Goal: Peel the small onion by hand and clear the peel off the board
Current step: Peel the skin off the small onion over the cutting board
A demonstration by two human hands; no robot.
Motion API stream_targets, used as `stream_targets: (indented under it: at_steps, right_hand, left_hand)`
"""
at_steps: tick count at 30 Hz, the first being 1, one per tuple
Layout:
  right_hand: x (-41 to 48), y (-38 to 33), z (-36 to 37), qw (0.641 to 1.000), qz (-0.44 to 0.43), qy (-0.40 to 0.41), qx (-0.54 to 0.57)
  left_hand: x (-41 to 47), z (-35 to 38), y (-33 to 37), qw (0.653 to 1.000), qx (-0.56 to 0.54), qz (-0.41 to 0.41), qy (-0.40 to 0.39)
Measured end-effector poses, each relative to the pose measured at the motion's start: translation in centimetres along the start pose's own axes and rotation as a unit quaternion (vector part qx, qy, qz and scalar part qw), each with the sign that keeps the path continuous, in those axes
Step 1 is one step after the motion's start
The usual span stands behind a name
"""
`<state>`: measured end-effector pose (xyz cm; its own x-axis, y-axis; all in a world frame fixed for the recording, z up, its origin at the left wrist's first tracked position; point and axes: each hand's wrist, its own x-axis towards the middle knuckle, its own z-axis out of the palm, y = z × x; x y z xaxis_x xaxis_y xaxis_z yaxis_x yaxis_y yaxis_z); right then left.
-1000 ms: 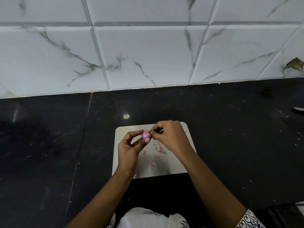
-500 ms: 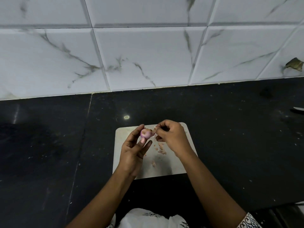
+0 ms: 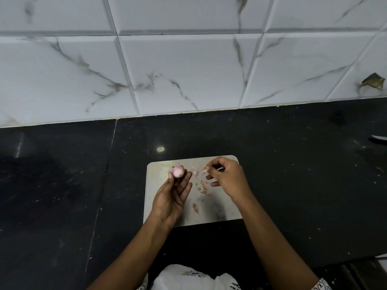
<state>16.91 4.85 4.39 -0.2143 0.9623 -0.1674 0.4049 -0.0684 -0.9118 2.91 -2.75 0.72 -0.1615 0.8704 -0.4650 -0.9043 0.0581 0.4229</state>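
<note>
A small pink onion (image 3: 178,171) sits at the fingertips of my left hand (image 3: 171,195), held between thumb and fingers above the left part of the pale cutting board (image 3: 219,212). My right hand (image 3: 227,176) is apart from the onion, over the board's upper right, and pinches a thin strip of peel (image 3: 203,170) between thumb and forefinger. Several loose peel scraps (image 3: 204,188) lie on the middle of the board.
The board lies on a black stone counter (image 3: 62,185) that runs back to a white marble-patterned tiled wall (image 3: 188,70). A knife tip (image 3: 379,138) shows at the right edge. White patterned clothing (image 3: 188,277) fills the bottom centre.
My right hand has pulled away to the right from the onion with a strip of peel. My left hand has turned the onion up on its fingertips and shifted slightly left.
</note>
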Motion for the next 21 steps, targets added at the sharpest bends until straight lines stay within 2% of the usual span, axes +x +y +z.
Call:
stream_targets:
  at_steps: [3, 6, 10, 14, 21]
  right_hand:
    - [-0.1, 0.9, 0.7, 0.991, -0.028, -0.023, -0.130]
    - [-0.3, 1.1, 1.2, 0.980, -0.054, -0.057, -0.184]
    - [-1.0, 0.1, 1.2, 0.978, -0.099, -0.046, -0.178]
    - [-1.8, -1.4, 1.8, 0.970, -0.176, -0.026, -0.168]
    - [-1.9, -2.3, 2.3, 0.948, -0.234, 0.003, -0.217]
  left_hand:
    - [0.2, -0.6, 0.0, 0.999, -0.002, -0.035, 0.009]
    - [0.1, -0.7, 0.1, 0.999, -0.012, -0.052, 0.007]
    - [0.2, -0.9, 0.3, 0.999, -0.022, -0.042, -0.011]
    - [0.2, -0.7, 0.1, 0.999, 0.020, -0.015, -0.027]
    - [0.3, -0.8, 0.2, 0.993, 0.086, 0.013, -0.074]
